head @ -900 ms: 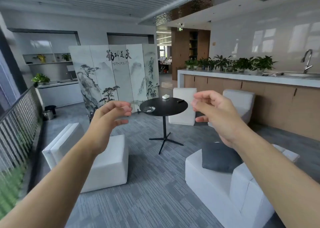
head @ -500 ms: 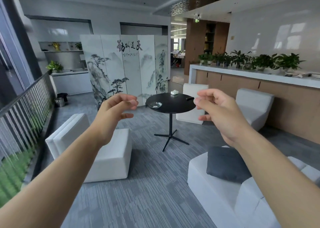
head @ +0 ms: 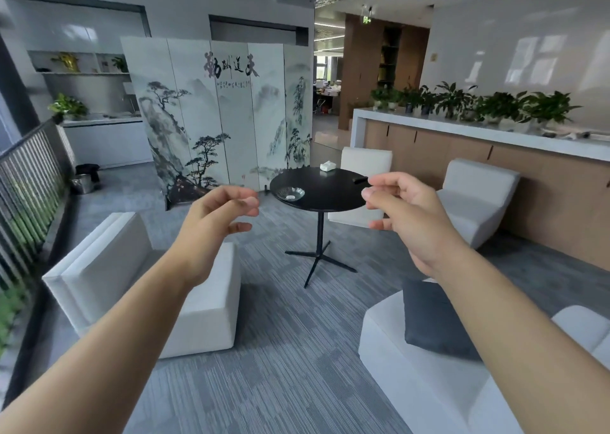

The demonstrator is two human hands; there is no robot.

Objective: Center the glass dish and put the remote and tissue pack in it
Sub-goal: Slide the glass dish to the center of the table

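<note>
Step in hand: approach. Left hand (head: pixel 214 222) and right hand (head: pixel 406 209) are raised, loosely curled, empty. The clear round glass dish (head: pixel 290 193) sits off-centre on the round black table (head: pixel 325 194); white tissue pack (head: pixel 327 166) and black remote (head: pixel 359 180) lie apart. Next: come within reach, slide dish to centre.

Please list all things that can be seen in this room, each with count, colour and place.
round table: 1, black, room centre
glass dish: 1, clear, table's left edge
tissue pack: 1, white, table's far side
remote: 1, black, table's right edge, partly hidden
folding screen: 1, white with ink landscape, behind table
armchairs: 4, white, around table
cushion: 1, dark grey, on near right armchair
counter: 1, white top, right wall
potted plants: several, green, on counter
left hand: empty, raised
right hand: empty, raised
</note>
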